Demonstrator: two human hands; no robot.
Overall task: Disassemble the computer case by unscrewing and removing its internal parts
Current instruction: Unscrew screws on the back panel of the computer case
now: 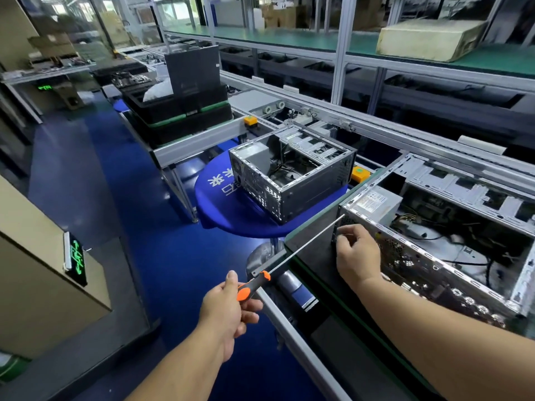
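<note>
- A factory line with a glossy blue floor (121, 175) and aluminium-framed benches; my dark work mat (315, 250) sits at right.
- My left hand (228, 311) grips a screwdriver (289, 256) by its orange-and-black handle, the thin steel shaft slanting up to the open computer case (434, 250).
- My right hand (357, 256), fingers curled, pinches at that perforated metal case's near corner, just under the screwdriver tip.
- Beyond, a second bare case (292, 175) rests on a round blue stool (231, 209).

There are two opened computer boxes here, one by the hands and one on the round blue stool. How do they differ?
The near case lies on the dark workbench; the far case sits on the blue stool. The near case keeps a labelled power supply and many cables; the far case looks mostly emptied, with a few wires. The right hand touches the near case; nobody touches the far one. Both are grey metal, side panels off.
</note>
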